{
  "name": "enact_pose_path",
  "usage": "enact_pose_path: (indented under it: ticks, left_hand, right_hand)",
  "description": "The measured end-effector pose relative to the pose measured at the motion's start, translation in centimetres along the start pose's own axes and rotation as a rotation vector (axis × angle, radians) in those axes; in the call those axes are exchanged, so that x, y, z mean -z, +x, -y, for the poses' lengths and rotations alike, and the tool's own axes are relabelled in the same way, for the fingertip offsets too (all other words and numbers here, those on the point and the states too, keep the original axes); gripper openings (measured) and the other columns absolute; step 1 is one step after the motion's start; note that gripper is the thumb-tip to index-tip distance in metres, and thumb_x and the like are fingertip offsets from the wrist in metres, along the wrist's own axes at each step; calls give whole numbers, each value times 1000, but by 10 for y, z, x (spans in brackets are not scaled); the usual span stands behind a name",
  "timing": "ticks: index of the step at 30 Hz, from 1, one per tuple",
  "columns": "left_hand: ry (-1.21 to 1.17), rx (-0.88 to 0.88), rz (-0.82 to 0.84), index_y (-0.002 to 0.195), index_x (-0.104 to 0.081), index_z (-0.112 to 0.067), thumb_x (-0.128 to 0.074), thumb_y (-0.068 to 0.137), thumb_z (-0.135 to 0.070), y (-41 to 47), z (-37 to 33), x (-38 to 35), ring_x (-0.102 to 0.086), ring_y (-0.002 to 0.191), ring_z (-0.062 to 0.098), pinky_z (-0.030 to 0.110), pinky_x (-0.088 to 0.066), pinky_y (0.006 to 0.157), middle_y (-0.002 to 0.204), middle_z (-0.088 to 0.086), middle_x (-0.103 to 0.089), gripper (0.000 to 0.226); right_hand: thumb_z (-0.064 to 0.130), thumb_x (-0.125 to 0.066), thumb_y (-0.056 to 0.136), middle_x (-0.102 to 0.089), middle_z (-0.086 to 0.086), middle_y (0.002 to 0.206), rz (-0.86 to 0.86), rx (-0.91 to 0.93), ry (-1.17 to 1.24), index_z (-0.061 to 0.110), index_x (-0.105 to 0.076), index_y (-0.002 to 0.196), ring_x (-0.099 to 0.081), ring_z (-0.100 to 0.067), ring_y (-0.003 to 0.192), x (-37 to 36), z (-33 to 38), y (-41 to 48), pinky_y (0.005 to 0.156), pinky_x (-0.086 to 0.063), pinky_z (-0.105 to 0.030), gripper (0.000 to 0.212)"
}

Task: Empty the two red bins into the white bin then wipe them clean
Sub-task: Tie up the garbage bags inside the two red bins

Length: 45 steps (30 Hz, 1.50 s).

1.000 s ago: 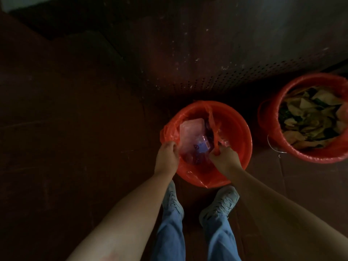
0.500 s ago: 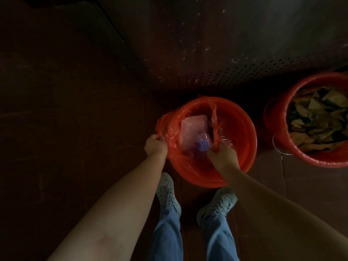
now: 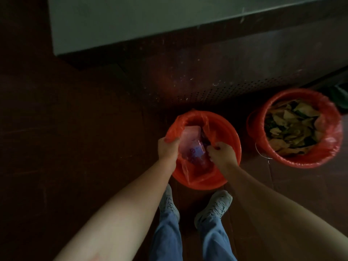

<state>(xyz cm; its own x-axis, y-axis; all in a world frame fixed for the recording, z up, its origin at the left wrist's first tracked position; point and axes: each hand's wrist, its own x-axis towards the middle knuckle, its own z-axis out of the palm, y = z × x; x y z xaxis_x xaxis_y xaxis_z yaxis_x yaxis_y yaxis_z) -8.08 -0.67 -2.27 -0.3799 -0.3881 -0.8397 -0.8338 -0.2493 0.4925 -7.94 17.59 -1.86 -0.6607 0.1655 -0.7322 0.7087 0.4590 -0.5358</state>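
1. Our left hand [image 3: 168, 148] and right hand [image 3: 222, 154] each clench the liner [image 3: 174, 129] edge, bunching it so the rubbish lifts out together.
2. This bin [image 3: 233, 136] sits centre frame (the full second bin [image 3: 301, 162] stands at right).

A dark reddish-brown floor [image 3: 75, 147] runs up to a speckled, perforated dark panel [image 3: 226, 81] beneath a grey ledge [image 3: 131, 19], with something dark green [image 3: 341, 97] at the right edge.
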Motion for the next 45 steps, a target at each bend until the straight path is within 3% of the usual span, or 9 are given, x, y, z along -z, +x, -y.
enact_pose_path:
  ticks: [2, 8, 12, 18, 28, 34, 37, 42, 45]
  left_hand:
    - [-13, 117, -37, 93, -70, -6, -71, 87, -24, -11, -10, 4, -62, 64, 24, 30, -48, 61, 78, 9, -66, 19]
    - [471, -285, 298, 86, -71, -19, -63, 88, -23, -47, -34, 10, -64, 74, 25, 27, -51, 66, 75, 3, -70, 9]
    - [410, -198, 402, 68, -59, -14, -53, 88, -6, -63, -39, 3, -52, 61, 16, 26, -40, 60, 60, -4, -56, 22]
    - [342, 2, 498, 116, -72, -9, -43, 94, 7, -70, -39, 0, -68, 94, 24, 42, -56, 92, 104, 13, -72, 40]
    - [493, 82, 748, 91, -75, -16, -75, 90, -17, -60, -42, 6, -69, 83, 14, 38, -53, 94, 85, 3, -74, 2]
    - [505, 80, 740, 103, -78, -15, -89, 66, -35, -59, -42, -1, -68, 83, 17, 43, -53, 99, 90, 5, -75, 44]
    - [587, 81, 745, 103, -76, -16, -85, 79, -25, -54, -41, -2, -69, 86, 18, 43, -54, 98, 87, 1, -75, 27]
    - [701, 17, 681, 98, -75, -14, -75, 87, -16, -50, -39, 3, -73, 86, 21, 43, -61, 87, 91, 8, -77, 12]
    - [716, -70, 507, 84, -69, -14, -71, 87, -12, -45, -35, 5, -72, 71, 19, 38, -64, 71, 83, 11, -74, 4]
  right_hand:
    - [20, -63, 91, -68, -6, 69, 13, -92, 193, 14, -66, 79, -65, -24, 67, 10, 8, -5, 70, -54, -41, 14]
    - [13, -61, 85, -64, -10, 59, 49, -264, 606, 6, -67, 66, -60, -19, 49, 31, 30, -22, 44, -46, -24, 22]
    - [12, -57, 77, -72, -18, 83, 218, -218, 494, 8, -77, 75, -58, -29, 77, 35, 31, -36, 55, -40, -29, 21]
    - [-13, -43, 95, -76, -8, 87, 378, 0, 339, 24, -75, 106, -71, -15, 68, 43, 25, -47, 58, -55, -22, 50]
    - [-5, -53, 96, -66, -9, 113, 504, 207, -225, 30, -50, 141, -75, -26, 87, 37, 32, -39, 79, -63, -45, 58]
    - [-4, -53, 98, -52, -9, 130, 637, -12, -29, 43, -26, 154, -77, -27, 83, 30, 37, -37, 68, -63, -37, 78]
    - [-6, -54, 95, -57, -7, 120, 655, -28, -58, 39, -41, 146, -76, -28, 82, 31, 35, -34, 64, -62, -35, 70]
    - [16, -70, 91, -64, 3, 88, 448, 322, -433, 25, -59, 87, -67, -18, 80, 34, 29, -25, 73, -57, -37, 14]
    - [34, -67, 92, -61, 10, 84, 270, 447, -594, 26, -64, 91, -60, -13, 75, 36, 22, -24, 66, -48, -31, 9]
